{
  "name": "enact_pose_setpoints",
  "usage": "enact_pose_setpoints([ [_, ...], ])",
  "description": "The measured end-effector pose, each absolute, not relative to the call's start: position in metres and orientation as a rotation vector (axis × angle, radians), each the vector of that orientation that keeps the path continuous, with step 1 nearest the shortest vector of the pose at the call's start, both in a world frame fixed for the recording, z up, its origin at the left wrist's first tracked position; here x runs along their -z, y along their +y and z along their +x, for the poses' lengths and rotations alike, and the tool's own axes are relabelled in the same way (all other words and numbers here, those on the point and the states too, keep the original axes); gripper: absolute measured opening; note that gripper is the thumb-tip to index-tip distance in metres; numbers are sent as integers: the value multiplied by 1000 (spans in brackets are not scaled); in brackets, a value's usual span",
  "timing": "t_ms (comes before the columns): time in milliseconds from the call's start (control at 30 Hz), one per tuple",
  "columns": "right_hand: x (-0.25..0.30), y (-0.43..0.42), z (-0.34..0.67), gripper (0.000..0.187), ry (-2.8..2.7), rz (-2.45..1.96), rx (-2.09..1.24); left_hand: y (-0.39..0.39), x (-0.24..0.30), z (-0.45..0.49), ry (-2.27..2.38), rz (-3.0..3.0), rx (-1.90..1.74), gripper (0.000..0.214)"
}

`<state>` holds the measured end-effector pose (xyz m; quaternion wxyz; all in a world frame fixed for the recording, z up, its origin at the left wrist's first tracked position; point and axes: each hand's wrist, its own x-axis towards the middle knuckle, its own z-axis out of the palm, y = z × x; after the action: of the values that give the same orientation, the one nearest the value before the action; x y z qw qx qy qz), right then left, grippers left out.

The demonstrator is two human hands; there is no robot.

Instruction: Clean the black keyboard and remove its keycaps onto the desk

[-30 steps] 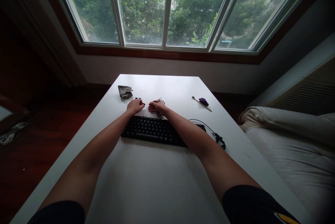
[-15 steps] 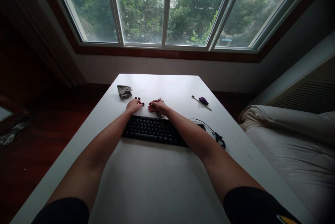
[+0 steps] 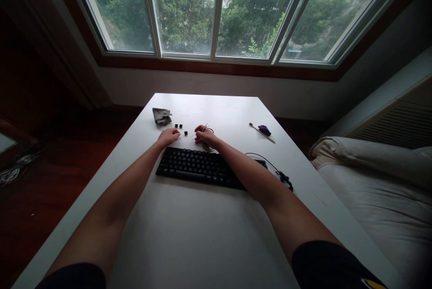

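My right hand (image 3: 205,136) is closed around a thin wire keycap puller (image 3: 193,136), whose wires stick out past the fingers; much of it is hidden by the hand. To its left, a black keycap (image 3: 186,133) lies loose on the white table. My left hand (image 3: 168,136) rests on the tabletop just left of that keycap, not touching it, with the fingers curled together and nothing visible in them. Two more black keycaps (image 3: 178,125) sit a bit farther back. Below both hands lies a black keyboard (image 3: 195,167), its right part covered by my right forearm.
A crumpled grey cloth (image 3: 162,116) lies at the table's back left. On the right are a thin brush (image 3: 270,138) and a purple bundle (image 3: 264,130). The keyboard's cable (image 3: 284,177) is coiled near the right edge. A pale sofa (image 3: 371,176) stands beside the table.
My left hand has drawn back leftward from the nearest keycap, leaving it on the table. The right hand has turned slightly, so the puller's wires show more.
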<state>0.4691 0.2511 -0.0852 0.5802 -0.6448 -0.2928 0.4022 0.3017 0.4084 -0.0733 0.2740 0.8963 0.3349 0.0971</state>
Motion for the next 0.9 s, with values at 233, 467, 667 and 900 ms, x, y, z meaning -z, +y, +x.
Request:
enact_pose_setpoints([
  [233,83,245,468,17,-1062,-1651,-667,411,78,256,749,2228,-339,36],
  [467,80,256,461,15,-1240,-1720,-592,402,85,234,716,2130,-521,37],
  [667,76,271,464,17,-1283,-1764,-578,396,85,234,751,2236,-509,33],
  [900,78,279,468,16,-1344,-1762,-479,396,88,236,750,2271,-522,31],
])
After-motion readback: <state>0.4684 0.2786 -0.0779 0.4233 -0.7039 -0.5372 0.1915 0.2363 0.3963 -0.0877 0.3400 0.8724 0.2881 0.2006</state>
